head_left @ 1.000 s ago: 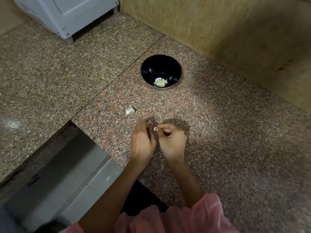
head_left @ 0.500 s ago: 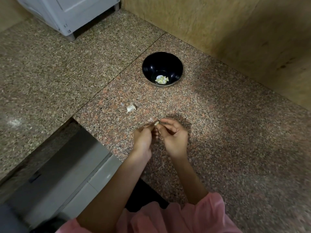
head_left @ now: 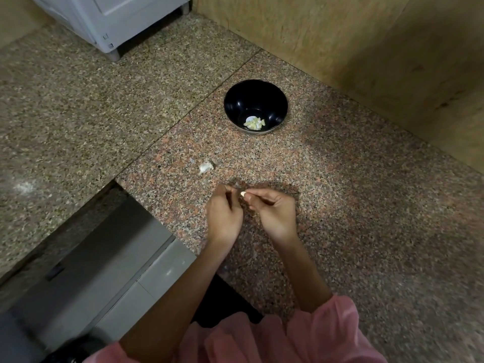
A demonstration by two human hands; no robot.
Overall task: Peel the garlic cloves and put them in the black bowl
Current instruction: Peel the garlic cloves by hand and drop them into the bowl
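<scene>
**Tiny clove, two-hand pinch: where this could go sideways**

The main risk, I think, is the small pale garlic clove [head_left: 243, 194] popping out of the pinch. It's tiny and probably slick once the skin lifts, so a hard tug could flick it onto the speckled granite countertop [head_left: 340, 205] or off the edge at about 8 o'clock. The other risk is bits of skin staying stuck and ending up in the bowl with it.

The right hand [head_left: 275, 216] has its thumb and forefinger closed tight on the clove, with the other fingers curled loosely underneath. The left hand [head_left: 224, 216] is curled too, and its fingertips [head_left: 230, 189] meet the clove's other end. It looks like a pinch, but I can't tell if it's gripping the skin or the clove itself.

The clove is held just above the counter, between the two hands. The round glossy black bowl [head_left: 235, 106] sits well apart at about 12 o'clock, with a few peeled yellowish cloves [head_left: 254, 123] at the bottom. A white papery garlic piece [head_left: 205, 167] lies near the hands at roughly 10 o'clock.
</scene>
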